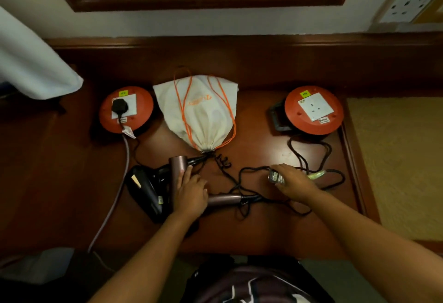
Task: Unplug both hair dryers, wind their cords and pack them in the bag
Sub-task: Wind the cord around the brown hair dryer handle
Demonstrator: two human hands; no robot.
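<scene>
A mauve hair dryer [177, 166] lies on the wooden desk [263, 149], handle pointing right. My left hand [190, 192] rests on its body, fingers along the barrel. To its left lies a black hair dryer [146, 190]. My right hand [293, 180] grips a black plug [275, 177] above the desk, its black cord [242, 182] trailing in loose loops toward the mauve dryer. A white drawstring bag [203, 108] with orange strings lies drawn closed behind the dryers. Another black plug [119, 106] sits in the left orange reel's socket [126, 109], with a grey cord running down.
A second orange extension reel [314, 109] stands at the right with an empty socket; its own dark cable [309, 151] loops in front. A wall socket [407, 5] is at upper right. White cloth [31, 63] hangs at the left. The desk's raised edge runs along the right.
</scene>
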